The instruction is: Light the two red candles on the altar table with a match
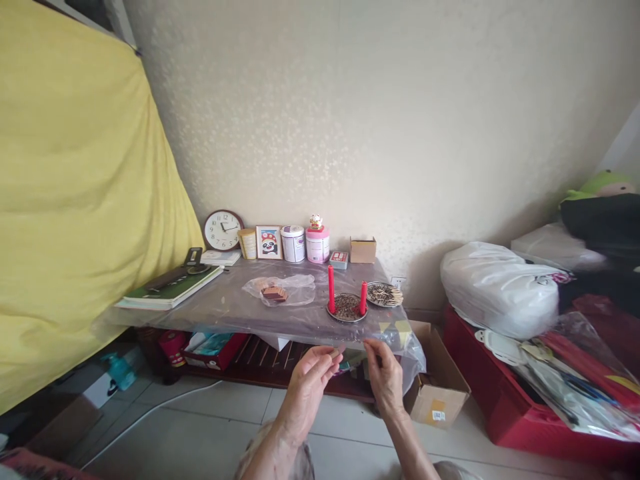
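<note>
My left hand (309, 388) is in front of the low table's near edge, its thumb and fingers closed on a small flat brownish piece (336, 352). Just to the right, my right hand (386, 375) is pinched, with a tiny thing at its fingertips too small to name. A gap separates the two hands. Beyond them, a tall red candle (331, 290) and a shorter red candle (363, 298) stand upright on a round plate (346, 320) covered in dark bits. Beside it lies a second plate with matchsticks (393, 295). Flat brown pieces (275, 294) rest on a clear plastic bag (300, 291).
Clear plastic sheeting covers the table (225, 308). Along the wall stand a clock (223, 230), a framed picture (269, 242), tins (293, 244) and a small cardboard box (363, 251). A carton (440, 393) and a red bin (520, 420) sit right; a yellow cloth (85, 187) hangs left.
</note>
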Demonstrator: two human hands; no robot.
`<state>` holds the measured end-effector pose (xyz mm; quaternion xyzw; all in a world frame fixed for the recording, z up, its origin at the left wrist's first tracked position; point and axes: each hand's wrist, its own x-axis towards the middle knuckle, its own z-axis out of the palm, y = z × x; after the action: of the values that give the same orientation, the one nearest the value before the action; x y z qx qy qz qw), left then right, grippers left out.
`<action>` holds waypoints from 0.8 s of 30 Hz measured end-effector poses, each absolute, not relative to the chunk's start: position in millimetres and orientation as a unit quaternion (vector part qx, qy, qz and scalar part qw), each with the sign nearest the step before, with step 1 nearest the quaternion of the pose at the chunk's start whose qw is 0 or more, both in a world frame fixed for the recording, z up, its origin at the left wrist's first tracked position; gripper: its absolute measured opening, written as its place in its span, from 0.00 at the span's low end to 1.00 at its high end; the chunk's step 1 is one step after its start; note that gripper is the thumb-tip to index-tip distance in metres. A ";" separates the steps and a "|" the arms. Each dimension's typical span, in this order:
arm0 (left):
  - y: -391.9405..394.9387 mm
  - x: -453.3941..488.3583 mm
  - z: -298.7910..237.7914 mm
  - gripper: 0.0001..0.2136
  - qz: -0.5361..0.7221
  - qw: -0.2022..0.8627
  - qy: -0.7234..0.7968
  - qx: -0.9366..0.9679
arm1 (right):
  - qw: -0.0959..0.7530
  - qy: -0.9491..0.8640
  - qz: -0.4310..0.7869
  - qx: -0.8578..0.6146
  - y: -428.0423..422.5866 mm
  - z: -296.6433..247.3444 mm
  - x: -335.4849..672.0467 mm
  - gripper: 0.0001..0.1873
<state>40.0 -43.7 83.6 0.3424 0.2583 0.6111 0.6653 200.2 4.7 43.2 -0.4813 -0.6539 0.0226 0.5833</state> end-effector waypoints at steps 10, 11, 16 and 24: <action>-36.2 37.3 61.4 0.08 0.608 0.664 0.293 0.321 | 0.641 -0.556 0.206 -0.487 1.0 44.6 203.5 0.12; -36.1 37.5 61.2 0.08 0.607 0.665 0.294 0.321 | 0.646 -0.548 0.218 -0.485 0.2 44.3 202.1 0.12; -36.2 39.8 64.1 0.09 0.608 0.664 0.289 0.326 | 0.660 -0.552 0.228 -0.456 -7.2 47.3 193.2 0.10; -39.2 47.2 74.6 0.07 0.620 0.665 0.258 0.326 | 0.602 -0.674 0.096 -0.417 -22.8 57.7 183.8 0.07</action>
<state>47.2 -39.2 74.6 0.3258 0.2577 0.6203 0.6653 183.8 -22.8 57.7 -0.4170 -0.6741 0.0959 0.6021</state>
